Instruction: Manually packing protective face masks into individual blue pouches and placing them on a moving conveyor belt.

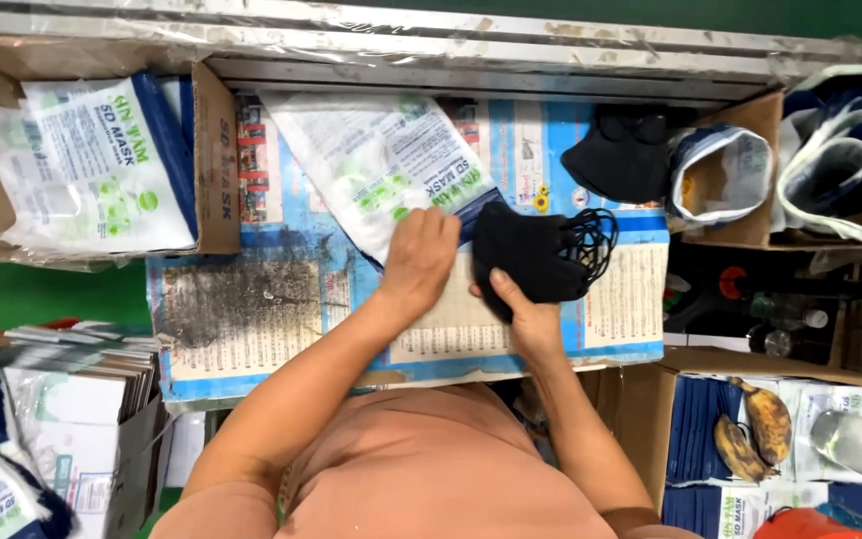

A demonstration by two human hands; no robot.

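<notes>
At the middle of the worktop, the left hand (417, 262) presses flat, fingers together, on the open mouth of a flat white plastic mask pouch with green and blue print (381, 160), while the right hand (523, 311) grips a stack of black fabric face masks (531, 252), thumb on top. The stack touches the pouch's mouth; its long axis runs left to right, the folded end pointing at the pouch and the black ear loops (591, 235) trailing to the right. The pouch lies slanted, its long axis running from the far left down toward the hands. Both rest on a blue-bordered printed paper sheet (251, 309) covering the table. At the far left, a brown cardboard box (214, 160) holds more white printed pouches (92, 165). Beyond the stack lies a loose heap of black masks (621, 155). At the near right, an open cardboard carton (650, 399) holds blue and white packs, with two spotted bananas (755, 429) on top.
</notes>
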